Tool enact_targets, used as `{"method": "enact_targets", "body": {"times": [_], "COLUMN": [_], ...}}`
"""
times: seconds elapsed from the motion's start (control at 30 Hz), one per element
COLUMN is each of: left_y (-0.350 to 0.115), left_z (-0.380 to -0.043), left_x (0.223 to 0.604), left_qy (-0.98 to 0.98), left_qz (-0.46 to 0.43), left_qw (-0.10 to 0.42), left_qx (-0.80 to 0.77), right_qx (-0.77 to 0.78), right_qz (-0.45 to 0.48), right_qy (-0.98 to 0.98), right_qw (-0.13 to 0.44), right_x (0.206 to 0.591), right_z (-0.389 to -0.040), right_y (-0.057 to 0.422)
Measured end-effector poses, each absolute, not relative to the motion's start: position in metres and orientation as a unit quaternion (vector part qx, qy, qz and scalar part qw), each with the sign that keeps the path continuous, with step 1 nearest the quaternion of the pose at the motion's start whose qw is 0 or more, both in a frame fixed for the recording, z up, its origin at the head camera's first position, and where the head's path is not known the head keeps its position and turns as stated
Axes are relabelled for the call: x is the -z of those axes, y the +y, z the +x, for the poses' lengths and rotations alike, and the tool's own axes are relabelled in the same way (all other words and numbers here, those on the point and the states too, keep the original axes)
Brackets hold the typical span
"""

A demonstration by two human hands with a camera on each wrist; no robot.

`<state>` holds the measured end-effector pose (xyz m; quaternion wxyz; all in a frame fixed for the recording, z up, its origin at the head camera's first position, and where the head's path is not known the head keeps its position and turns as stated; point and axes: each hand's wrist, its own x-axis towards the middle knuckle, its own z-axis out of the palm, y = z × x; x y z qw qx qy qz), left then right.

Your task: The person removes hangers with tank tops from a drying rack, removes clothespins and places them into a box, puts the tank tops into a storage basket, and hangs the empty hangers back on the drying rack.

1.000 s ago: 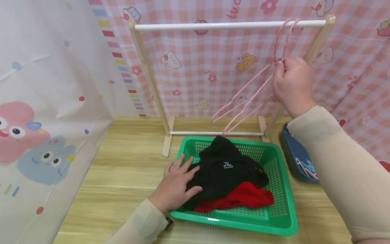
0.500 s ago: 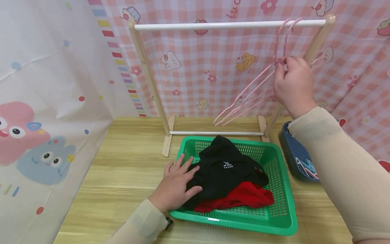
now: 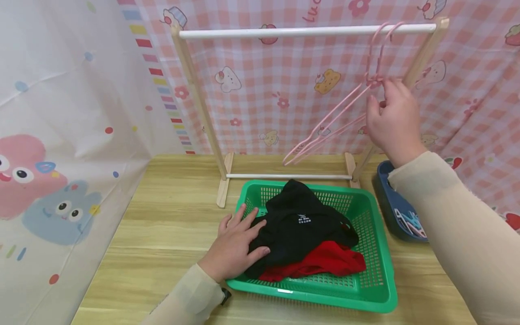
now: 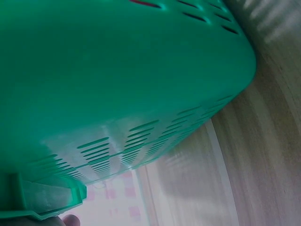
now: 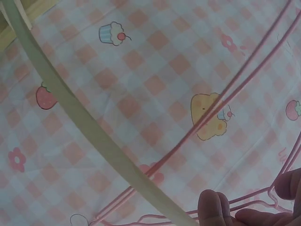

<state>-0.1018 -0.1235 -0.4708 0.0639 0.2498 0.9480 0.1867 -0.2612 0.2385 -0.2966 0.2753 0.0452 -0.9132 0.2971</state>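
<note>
Two pink wire hangers [image 3: 325, 129] hang by their hooks from the white rod [image 3: 280, 32]. My right hand [image 3: 395, 118] is at their necks, with the thumb and index fingertip apart. In the right wrist view the fingers [image 5: 212, 207] are beside the hanger wires [image 5: 176, 147]; whether they touch them, I cannot tell. A green plastic basket [image 3: 325, 300] holds a black garment [image 3: 300, 225] with a small white print, and red cloth [image 3: 321, 262] below it. Spread over the basket's left rim, my left hand [image 3: 237, 246] rests its fingers on the black garment's edge.
The wooden-legged rack [image 3: 199, 104] stands behind the basket, before a checked curtain [image 3: 260, 95]. Right of the basket is a dark blue bin [image 3: 392, 203] with several clothespins [image 3: 411, 222]. Bare wooden tabletop [image 3: 170, 216] extends to the left.
The right hand has loosened from the hanger necks, thumb and index parting. The hangers' lower ends have swung closer together. The left hand and basket stay put.
</note>
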Motion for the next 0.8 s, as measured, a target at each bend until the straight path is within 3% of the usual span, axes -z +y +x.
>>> {"method": "enact_targets", "body": {"times": [0.8], "left_y": [-0.122], "left_z": [-0.101], "left_x": [0.47], "left_qy": [0.952], "left_qz": [0.241], "left_qw": [0.053], "left_qx": [-0.182], "right_qx": [-0.27], "right_qz": [0.069], "right_qy": [-0.937], "right_qw": [0.211], "right_x": [0.342], "right_z": [-0.21], "right_y": [0.257]}}
